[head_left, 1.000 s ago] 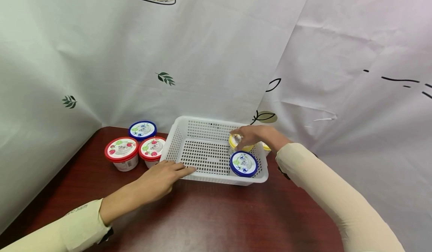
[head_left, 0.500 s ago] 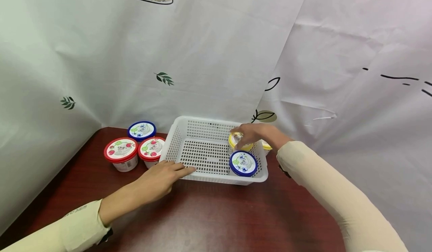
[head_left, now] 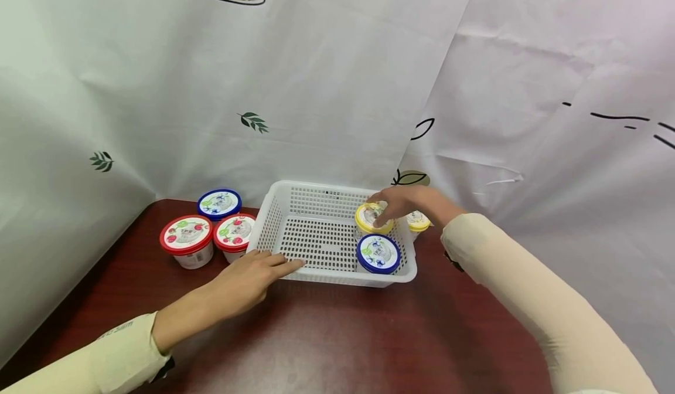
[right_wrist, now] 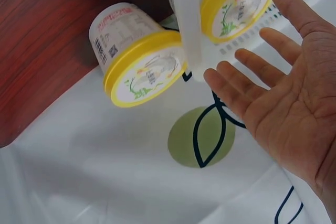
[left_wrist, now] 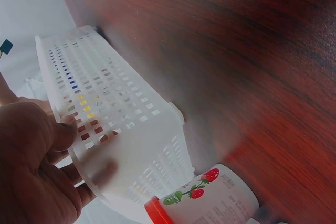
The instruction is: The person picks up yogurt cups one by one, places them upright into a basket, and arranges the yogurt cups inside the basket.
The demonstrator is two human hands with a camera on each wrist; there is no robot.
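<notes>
A white plastic basket (head_left: 337, 275) stands on the table, and my left hand (head_left: 248, 282) grips its near-left rim. In the left wrist view the thumb lies against the basket's outer wall, with other fingers at the rim. Inside the basket's right end are a yellow-lidded tub (head_left: 366, 225) and, in front of it, a blue-lidded tub (head_left: 378, 254). My right hand (head_left: 403, 201) hovers over the yellow-lidded tub, its fingers spread and holding nothing in the right wrist view. A second yellow-lidded tub (right_wrist: 139, 59) stands outside, beside the basket's right wall.
Left of the basket stand two red-lidded tubs, the larger-looking one (head_left: 187, 235) outermost and the other (head_left: 234, 235) close to the basket. A blue-lidded tub (head_left: 219, 204) is behind them. A white printed curtain (head_left: 327, 89) hangs behind the dark red table (head_left: 337, 341).
My right hand has risen slightly and shifted right from the yellow-lidded tub in the basket, uncovering more of its lid. The left hand stays on the rim.
</notes>
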